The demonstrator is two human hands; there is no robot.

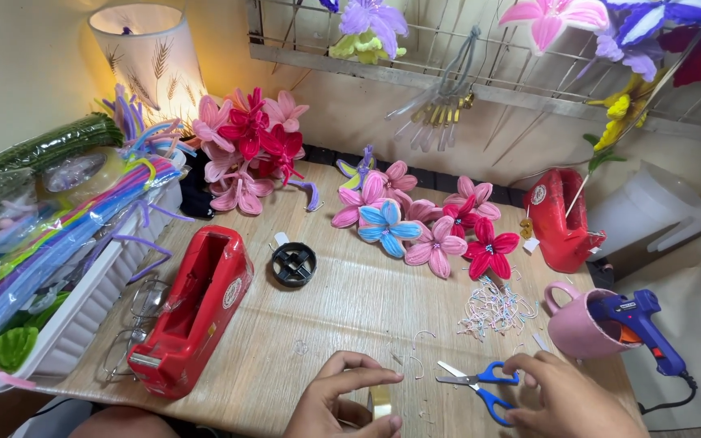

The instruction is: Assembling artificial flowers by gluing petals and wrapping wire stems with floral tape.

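Down at the bottom edge of the head view: left hand (342, 401) curled, fingers (371, 377) closed around a small pale roll of tape (380, 400), held just above the wooden desk (350, 300). Right hand (565, 397) beside it, fingers (529, 362) resting on the blue handles of a pair of scissors (480, 383); blades shut, pointing left, lying flat on the desk. Cannot tell whether the handles are actually gripped or only touched.

Left of the hands: large red tape dispenser (196, 308), with a pair of glasses (135, 324) next to it and a white tray (91, 300) heaped with coloured pipe cleaners (58, 235). Small black ring-shaped core (294, 264) near the middle of the desk. Behind it, 2 clusters of pipe-cleaner flowers: pink and red ones (249, 146) by a lit lamp (149, 61), and pink, red and blue ones (432, 227) further right. Heap of thin pastel wire scraps (492, 308) just behind the scissors. Far right: pink mug (582, 324) holding a blue glue gun (638, 320), and a 2nd red dispenser (561, 219) behind them.
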